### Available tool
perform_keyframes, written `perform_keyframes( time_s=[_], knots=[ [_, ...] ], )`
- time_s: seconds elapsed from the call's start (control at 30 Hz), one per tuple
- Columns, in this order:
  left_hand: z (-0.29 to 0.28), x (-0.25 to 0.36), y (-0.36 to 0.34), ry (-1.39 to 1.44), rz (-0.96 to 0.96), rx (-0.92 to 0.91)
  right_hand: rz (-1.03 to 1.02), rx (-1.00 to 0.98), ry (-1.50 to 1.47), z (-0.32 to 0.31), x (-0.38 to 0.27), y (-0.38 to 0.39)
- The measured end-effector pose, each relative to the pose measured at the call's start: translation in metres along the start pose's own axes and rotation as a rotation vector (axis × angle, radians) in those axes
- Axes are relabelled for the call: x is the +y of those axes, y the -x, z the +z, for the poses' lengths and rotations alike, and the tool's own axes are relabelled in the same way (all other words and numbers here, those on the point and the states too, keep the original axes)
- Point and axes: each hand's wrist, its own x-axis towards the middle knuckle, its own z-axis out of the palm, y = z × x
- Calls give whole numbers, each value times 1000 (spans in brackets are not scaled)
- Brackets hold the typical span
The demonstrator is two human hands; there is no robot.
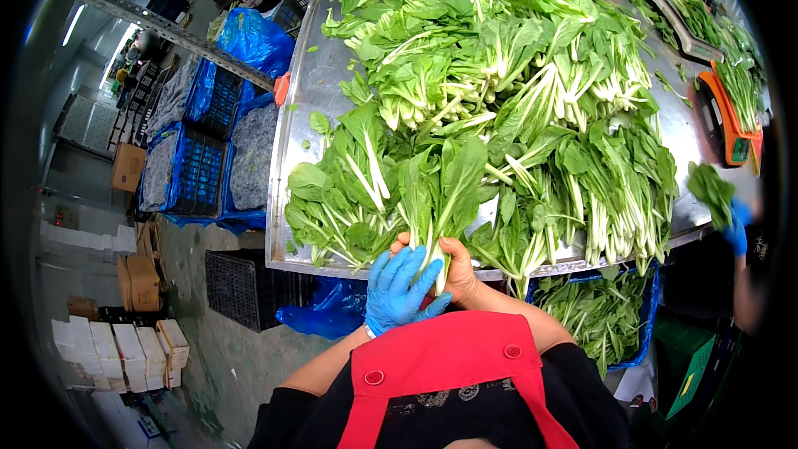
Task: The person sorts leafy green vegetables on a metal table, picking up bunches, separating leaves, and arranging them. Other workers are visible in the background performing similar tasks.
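A bunch of leafy green vegetables (440, 191) with pale stalks is held upright at the table's near edge, leaves pointing away from me. My left hand (401, 289), in a blue glove, lies with its fingers across the stalk ends. From the right, my bare right hand (460, 273) wraps round the same stalks, thumb on top. Loose greens (341, 191) lie just left of the bunch. A large heap of the same greens (507, 58) covers the metal table (312, 83) beyond and to the right.
An orange scale (730, 120) bearing greens stands at the right, near a co-worker's blue-gloved hand (736, 229). Under the table edge sits a blue-lined crate of greens (594, 312). Black crates (237, 287), blue-wrapped crates (199, 170) and cardboard boxes (139, 283) are on the left.
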Motion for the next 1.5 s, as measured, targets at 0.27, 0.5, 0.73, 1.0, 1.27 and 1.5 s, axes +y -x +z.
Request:
perform_keyframes(
  time_s=[0.27, 0.5, 0.73, 1.0, 1.27, 1.5],
  knots=[
    [6, 1, 4, 12, 90, 136, 29, -92, -198, -5, 6, 5],
    [15, -2, 5, 3, 147, 267, 62, -59, -214, 3, 7, 4],
    [6, -20, 5, 77, 311, 271, -233, 160, 735, 50, -9, 23],
    [22, -35, 8, 303, 63, 94, -354, 320, 741, 54, -56, 39],
    [53, -57, 37, 202, -47, -92, -956, 1264, 1107, 74, -201, 131],
    [76, -46, 38, 59, -34, -95, -1285, 1873, 1914, 28, -353, 299]
  ],
)
